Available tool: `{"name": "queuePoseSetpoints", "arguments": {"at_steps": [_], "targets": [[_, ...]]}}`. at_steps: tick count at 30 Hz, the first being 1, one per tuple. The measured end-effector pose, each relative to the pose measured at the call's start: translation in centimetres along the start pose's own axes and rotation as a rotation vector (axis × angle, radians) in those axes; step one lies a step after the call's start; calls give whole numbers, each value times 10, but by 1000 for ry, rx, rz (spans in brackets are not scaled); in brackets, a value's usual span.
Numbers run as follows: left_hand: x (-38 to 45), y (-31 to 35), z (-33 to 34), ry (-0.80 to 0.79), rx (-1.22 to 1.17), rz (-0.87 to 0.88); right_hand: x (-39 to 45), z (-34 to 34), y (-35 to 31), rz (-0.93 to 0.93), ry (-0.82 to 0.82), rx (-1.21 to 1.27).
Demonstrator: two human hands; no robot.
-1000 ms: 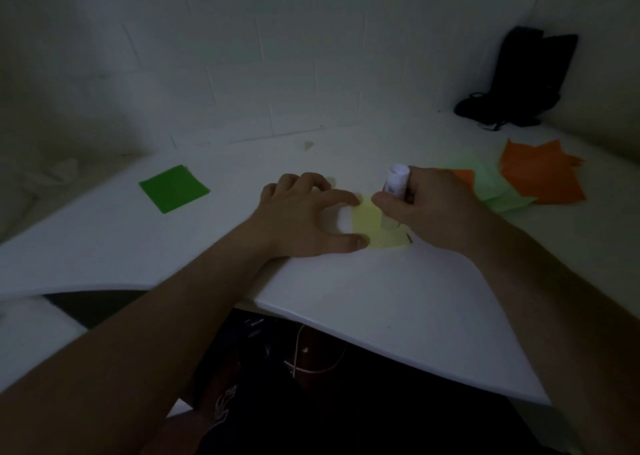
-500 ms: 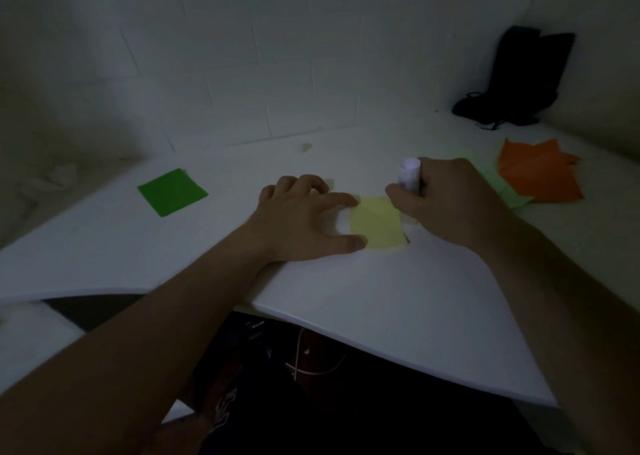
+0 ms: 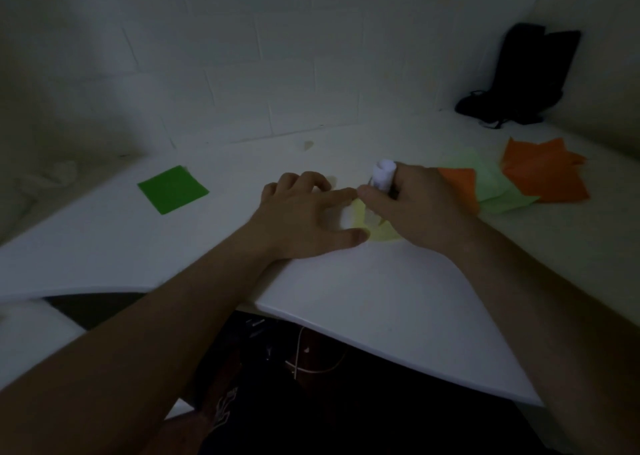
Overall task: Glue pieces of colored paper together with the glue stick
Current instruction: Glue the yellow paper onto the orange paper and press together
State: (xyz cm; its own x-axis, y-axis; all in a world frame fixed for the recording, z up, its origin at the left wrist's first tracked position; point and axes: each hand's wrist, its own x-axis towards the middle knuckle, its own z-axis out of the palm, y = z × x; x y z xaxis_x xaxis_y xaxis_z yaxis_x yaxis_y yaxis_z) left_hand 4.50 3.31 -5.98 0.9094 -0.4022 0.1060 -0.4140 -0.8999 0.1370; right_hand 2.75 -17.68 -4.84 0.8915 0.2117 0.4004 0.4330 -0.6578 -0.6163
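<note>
A yellow paper square [image 3: 381, 234] lies flat on the white table [image 3: 381, 298], mostly covered by my hands. My left hand [image 3: 304, 217] rests on its left edge with spread fingers, index and thumb pressing the paper down. My right hand [image 3: 415, 208] grips a white glue stick [image 3: 382, 175], tilted with its lower end down on the yellow paper. The stick's tip is hidden behind my fingers.
A dark green paper square [image 3: 173, 189] lies at the left of the table. Orange sheets [image 3: 543, 172] and light green sheets [image 3: 491, 184] are piled at the right. A black bag [image 3: 526, 76] stands in the far right corner. The table's front edge runs close below my forearms.
My right hand has slid the glue stick left across the yellow paper, toward my left index finger. The left hand has stayed in place.
</note>
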Motion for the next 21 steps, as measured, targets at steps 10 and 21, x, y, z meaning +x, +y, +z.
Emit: {"name": "queuePoseSetpoints", "arguments": {"at_steps": [10,21], "targets": [[2,1,-1,-26,-41,-30,5,8,-4,11,-42,-103],[3,2,-4,-45,-39,-35,8,12,-12,57,-45,68]]}}
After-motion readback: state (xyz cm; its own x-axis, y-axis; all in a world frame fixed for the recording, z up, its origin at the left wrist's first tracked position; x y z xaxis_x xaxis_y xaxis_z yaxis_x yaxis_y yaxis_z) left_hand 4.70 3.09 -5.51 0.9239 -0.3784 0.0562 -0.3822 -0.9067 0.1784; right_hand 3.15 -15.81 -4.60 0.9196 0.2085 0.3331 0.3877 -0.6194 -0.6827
